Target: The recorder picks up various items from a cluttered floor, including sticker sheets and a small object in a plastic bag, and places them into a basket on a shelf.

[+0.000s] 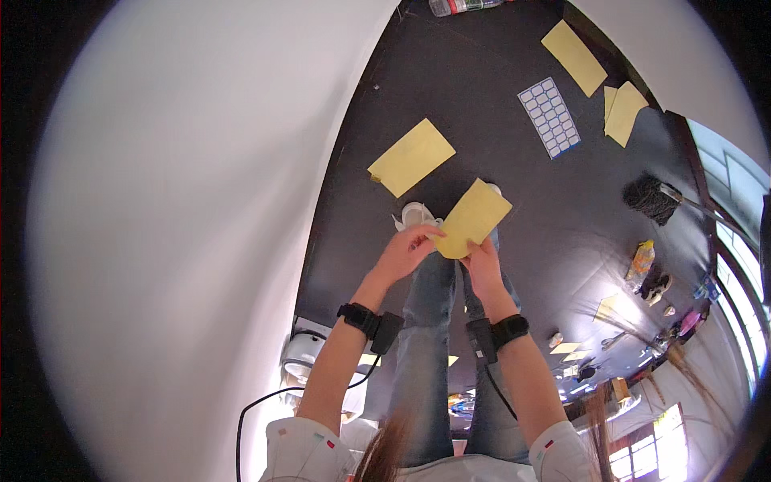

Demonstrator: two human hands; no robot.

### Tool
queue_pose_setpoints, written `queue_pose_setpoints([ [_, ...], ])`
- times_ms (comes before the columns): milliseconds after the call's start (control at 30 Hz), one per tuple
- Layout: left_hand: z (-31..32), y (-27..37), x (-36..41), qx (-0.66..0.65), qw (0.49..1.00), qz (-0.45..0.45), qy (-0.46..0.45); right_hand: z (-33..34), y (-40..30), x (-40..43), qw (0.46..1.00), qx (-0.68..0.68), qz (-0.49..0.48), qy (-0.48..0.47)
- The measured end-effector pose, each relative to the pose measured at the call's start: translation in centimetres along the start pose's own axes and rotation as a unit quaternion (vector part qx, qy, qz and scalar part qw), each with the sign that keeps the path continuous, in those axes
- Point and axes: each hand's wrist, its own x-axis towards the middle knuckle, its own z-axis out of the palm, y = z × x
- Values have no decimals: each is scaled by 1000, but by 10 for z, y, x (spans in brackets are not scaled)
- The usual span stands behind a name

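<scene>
My right hand grips a yellow paper envelope by its lower edge, thumb on top. The envelope is tilted, in front of my lower legs and shoes. My left hand has its fingertips at the envelope's lower left edge; whether they pinch it I cannot tell. Beyond my left shoe another yellow envelope lies flat on the dark floor, with a small tab at its lower left corner. To the right of it is a sheet of white labels with blue borders.
More yellow envelopes lie at the far right, one single and some overlapping. A plastic bottle is at the top edge. On the right are a dark mop head and an orange-yellow bottle. A white wall borders the left.
</scene>
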Motion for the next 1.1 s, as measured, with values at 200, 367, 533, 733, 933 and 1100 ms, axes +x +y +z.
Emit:
queue_pose_setpoints([
  [200, -16, -38, 6, -89, 981, -66, 159, -11, -7, -9, 999, 8, 26, 19],
  [367, -20, -62, 4, -68, 983, -100, 141, -13, -9, -10, 999, 36, 28, -23],
  [533, -15, -38, -1, -263, 945, -136, 135, -16, -7, -4, 984, -85, -101, -123],
  [733, -19, -34, 0, -363, 914, -179, -38, -7, -3, -12, 963, -145, -177, -141],
  [933, -22, -42, 9, -365, 921, -136, 22, 11, -32, -21, 987, 121, 101, -6],
  [1100, -33, -39, 26, -278, 956, -91, 22, 1, -18, -3, 994, 44, 61, -75],
])
